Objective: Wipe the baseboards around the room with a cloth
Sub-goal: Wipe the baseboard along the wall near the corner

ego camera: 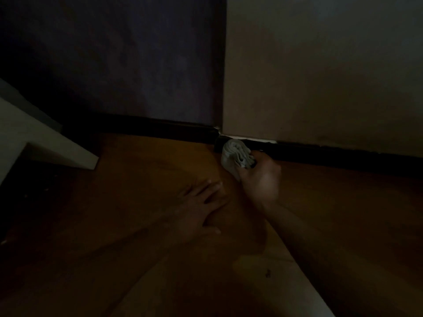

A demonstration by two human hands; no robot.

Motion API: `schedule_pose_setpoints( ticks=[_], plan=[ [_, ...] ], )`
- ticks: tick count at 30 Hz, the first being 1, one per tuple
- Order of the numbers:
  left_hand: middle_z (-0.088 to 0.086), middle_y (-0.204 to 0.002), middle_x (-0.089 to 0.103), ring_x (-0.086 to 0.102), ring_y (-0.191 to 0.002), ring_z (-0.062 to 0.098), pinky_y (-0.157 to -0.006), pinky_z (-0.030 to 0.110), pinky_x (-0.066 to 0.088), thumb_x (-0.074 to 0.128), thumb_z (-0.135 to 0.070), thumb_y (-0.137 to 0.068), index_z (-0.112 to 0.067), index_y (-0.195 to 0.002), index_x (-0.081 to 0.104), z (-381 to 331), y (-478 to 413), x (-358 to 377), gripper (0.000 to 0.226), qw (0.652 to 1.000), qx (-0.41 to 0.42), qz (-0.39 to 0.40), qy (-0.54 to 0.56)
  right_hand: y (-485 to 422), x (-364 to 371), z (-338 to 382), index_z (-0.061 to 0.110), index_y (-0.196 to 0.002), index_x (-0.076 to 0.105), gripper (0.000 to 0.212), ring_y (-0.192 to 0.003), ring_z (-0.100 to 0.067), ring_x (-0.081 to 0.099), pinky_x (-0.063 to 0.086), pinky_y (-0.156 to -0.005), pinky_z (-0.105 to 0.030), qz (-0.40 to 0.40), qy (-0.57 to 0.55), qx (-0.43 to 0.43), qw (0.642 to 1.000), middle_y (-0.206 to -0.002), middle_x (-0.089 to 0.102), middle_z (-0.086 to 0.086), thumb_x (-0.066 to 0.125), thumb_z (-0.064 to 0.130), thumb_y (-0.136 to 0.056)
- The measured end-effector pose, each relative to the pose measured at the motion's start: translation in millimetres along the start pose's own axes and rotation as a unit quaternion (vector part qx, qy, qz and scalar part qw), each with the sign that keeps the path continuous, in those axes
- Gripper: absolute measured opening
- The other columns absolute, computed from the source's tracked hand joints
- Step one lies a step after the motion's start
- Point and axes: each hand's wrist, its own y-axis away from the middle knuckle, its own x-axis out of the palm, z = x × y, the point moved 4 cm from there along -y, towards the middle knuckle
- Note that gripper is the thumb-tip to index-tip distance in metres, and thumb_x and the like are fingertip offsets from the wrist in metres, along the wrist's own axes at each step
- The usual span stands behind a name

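Observation:
The room is dim. A dark baseboard (pixel 332 154) runs along the foot of a pale wall and meets another dark baseboard (pixel 160 126) at an outer corner. My right hand (pixel 261 179) grips a bunched pale cloth (pixel 235 156) and holds it against the baseboard right at that corner. My left hand (pixel 201 207) lies flat on the brown wooden floor with its fingers spread, just left of the right hand.
A dark purple wall (pixel 137 65) stands to the left of the corner and a pale wall (pixel 320 76) to the right. A white furniture leg or panel (pixel 57 147) reaches the floor at the left. A lighter floor strip (pixel 286 282) runs toward the bottom edge.

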Motion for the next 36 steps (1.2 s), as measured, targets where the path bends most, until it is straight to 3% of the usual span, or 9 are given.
schedule_pose_setpoints(
  ticks=[6, 10, 15, 19, 24, 29, 33, 36],
  plan=[
    [-0.007, -0.168, -0.014, -0.015, -0.153, 0.02, -0.123, 0.054, 0.004, 0.011, -0.086, -0.073, -0.049, -0.156, 0.006, -4.6, -4.2, -1.1, 0.091, 1.0, 0.0, -0.015, -0.019, -3.2, -17.4, -14.1, 0.018, -0.097, 0.071, 0.025, -0.086, -0.023, 0.066, 0.048, -0.066, -0.028, 0.011, -0.005, 0.034, 0.999, -0.093, 0.072, -0.004, 0.069, 0.037, -0.081],
    [0.002, -0.165, 0.024, 0.019, -0.151, 0.03, -0.113, 0.062, 0.031, 0.033, -0.083, -0.083, -0.042, -0.152, 0.033, -7.5, -9.6, 3.5, 0.08, 0.995, 0.027, -0.095, -0.007, -1.2, -50.7, -47.6, 0.016, -0.094, 0.071, 0.022, -0.085, -0.028, 0.067, 0.045, -0.063, -0.029, -0.043, 0.021, 0.088, 0.995, -0.089, 0.072, -0.008, 0.07, 0.034, -0.081],
    [0.001, -0.161, 0.035, 0.036, -0.145, 0.033, -0.106, 0.059, 0.042, 0.036, -0.082, -0.083, -0.041, -0.147, 0.042, -10.8, -17.0, 5.4, 0.076, 0.99, 0.049, -0.132, -0.022, 1.3, -67.6, -65.1, 0.016, -0.094, 0.072, 0.022, -0.083, -0.027, 0.067, 0.049, -0.063, -0.03, -0.071, 0.023, 0.106, 0.992, -0.089, 0.072, -0.008, 0.069, 0.035, -0.083],
    [-0.008, -0.167, 0.008, 0.013, -0.153, 0.027, -0.115, 0.058, 0.028, 0.03, -0.086, -0.082, -0.048, -0.153, 0.027, -13.1, -23.4, 4.0, 0.08, 0.995, 0.05, -0.091, -0.006, -2.3, -58.8, -51.1, 0.016, -0.09, 0.07, 0.022, -0.079, -0.024, 0.065, 0.054, -0.065, -0.035, -0.022, 0.025, 0.074, 0.997, -0.087, 0.07, -0.006, 0.069, 0.036, -0.083],
    [-0.004, -0.167, 0.017, 0.019, -0.152, 0.03, -0.113, 0.057, 0.028, 0.031, -0.084, -0.082, -0.045, -0.152, 0.034, -23.4, -28.6, -2.2, 0.081, 0.995, 0.05, -0.083, -0.01, -3.3, -70.3, -58.8, 0.014, -0.09, 0.07, 0.028, -0.08, -0.025, 0.066, 0.053, -0.063, -0.035, -0.046, 0.019, 0.088, 0.995, -0.087, 0.07, -0.008, 0.071, 0.04, -0.081],
    [-0.009, -0.168, 0.005, 0.006, -0.154, 0.024, -0.115, 0.055, 0.024, 0.023, -0.086, -0.079, -0.049, -0.155, 0.023, -25.9, -24.8, -8.5, 0.083, 0.996, 0.039, -0.084, -0.003, -4.2, -60.7, -48.8, 0.014, -0.087, 0.068, 0.023, -0.079, -0.026, 0.064, 0.047, -0.058, -0.032, -0.021, 0.039, 0.057, 0.997, -0.086, 0.068, -0.008, 0.071, 0.037, -0.082],
    [-0.015, -0.166, -0.016, -0.015, -0.152, 0.015, -0.12, 0.05, 0.01, 0.012, -0.088, -0.073, -0.054, -0.155, 0.005, -25.5, -25.0, -7.0, 0.089, 0.999, 0.028, -0.045, -0.005, -1.4, -75.3, -61.4, 0.016, -0.091, 0.072, 0.026, -0.08, -0.027, 0.066, 0.051, -0.061, -0.034, -0.061, 0.04, 0.084, 0.994, -0.088, 0.071, -0.008, 0.072, 0.039, -0.079],
    [-0.013, -0.166, -0.017, -0.018, -0.15, 0.014, -0.119, 0.049, 0.009, 0.016, -0.086, -0.079, -0.051, -0.156, 0.006, -23.0, -24.8, -4.0, 0.085, 0.998, 0.043, -0.044, -0.012, 1.2, -72.5, -61.1, 0.015, -0.092, 0.071, 0.026, -0.081, -0.027, 0.066, 0.045, -0.059, -0.029, -0.067, 0.044, 0.089, 0.993, -0.089, 0.07, -0.008, 0.071, 0.038, -0.08]
  ],
)
